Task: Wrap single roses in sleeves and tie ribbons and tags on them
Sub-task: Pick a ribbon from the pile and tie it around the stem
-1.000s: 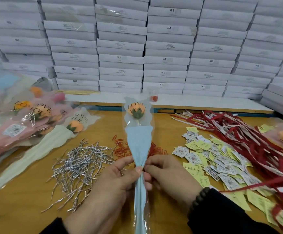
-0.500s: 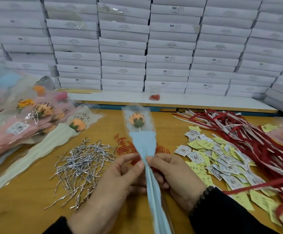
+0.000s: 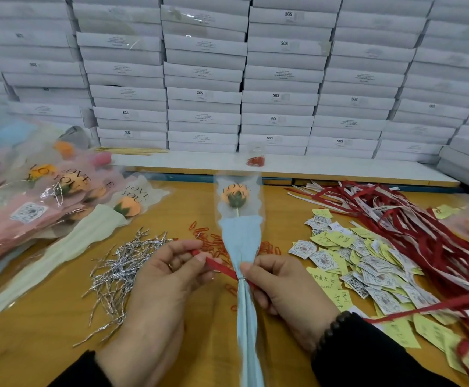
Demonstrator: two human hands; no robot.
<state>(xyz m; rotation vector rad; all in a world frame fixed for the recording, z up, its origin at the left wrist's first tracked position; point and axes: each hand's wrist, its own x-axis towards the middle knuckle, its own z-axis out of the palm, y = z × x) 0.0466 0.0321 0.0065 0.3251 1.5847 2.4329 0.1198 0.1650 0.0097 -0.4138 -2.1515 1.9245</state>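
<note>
While tying the red ribbon (image 3: 216,266) round the blue sleeve (image 3: 241,247):
Left hand (image 3: 166,277) pinching ribbon, right hand (image 3: 281,286) gripping sleeve; best pulled snug, low in the frame, over the silver tie (image 3: 242,280).

A second ago both my hands were pinched close together on the blue sleeve (image 3: 240,241), right at its thin middle. Now my left hand (image 3: 169,272) has moved out to the left and pinches the end of a red ribbon (image 3: 216,265). I could not see that ribbon at the sleeve before. It runs from my left fingers across to the tied spot on the sleeve. My right hand (image 3: 281,286) holds the sleeve there. The rose (image 3: 234,195) sits a bit lower and farther from me than before.
</note>
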